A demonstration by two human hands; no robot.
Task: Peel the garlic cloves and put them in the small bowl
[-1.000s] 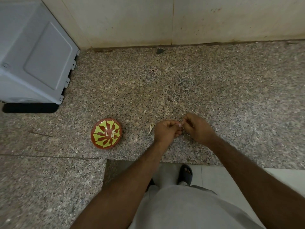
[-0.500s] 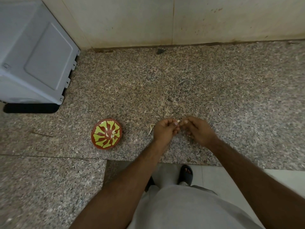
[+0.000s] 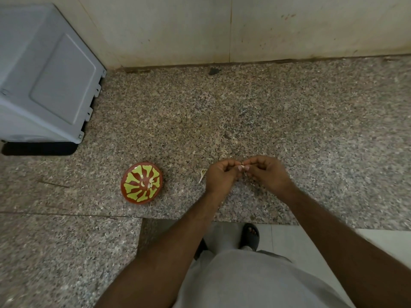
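Both hands meet over the granite counter (image 3: 244, 112). My left hand (image 3: 221, 177) and my right hand (image 3: 265, 174) pinch a small pale garlic clove (image 3: 244, 167) between their fingertips; most of it is hidden by the fingers. The small red bowl with a yellow-green pattern (image 3: 141, 182) stands to the left of my hands and holds a few peeled cloves (image 3: 149, 183). A pale strip of garlic peel (image 3: 202, 175) lies on the counter just left of my left hand.
A grey appliance (image 3: 44, 78) stands at the back left against the wall (image 3: 244, 27). The counter's front edge (image 3: 222, 221) runs below my hands, with a step at the left. A foot in a dark sandal (image 3: 250, 237) stands on the floor below.
My hands have stayed together on the clove, with small finger shifts; they sit slightly lower and the fingertips have moved around the clove. The bowl has not moved.
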